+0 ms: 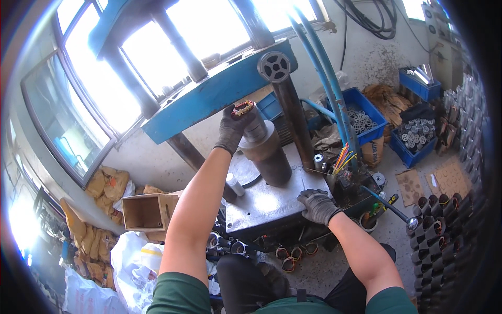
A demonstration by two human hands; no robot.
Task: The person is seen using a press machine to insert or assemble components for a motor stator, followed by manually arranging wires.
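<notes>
My left hand [231, 131], in a dark grey glove, wraps round the side of a motor stator [242, 108] with reddish copper windings on top. Below the stator a smooth grey metal cylinder [255, 131] stands on a wider metal pedestal [272, 159]; where one piece ends and the other begins is hard to see. The pedestal rises from the steel plate [266, 204] of a blue press [219, 94]. My right hand [318, 206], gloved too, lies at the plate's right front edge, holding nothing visible. A small white cylinder [235, 184] stands at the plate's left.
Press columns [293, 125] flank the pedestal. A lever with a ball end [412, 223] juts out at the right, near stacked dark metal rings [439, 246]. Blue bins [361, 112] of metal parts stand far right. A wooden box [144, 212] sits left; wound stators [288, 264] lie below the plate.
</notes>
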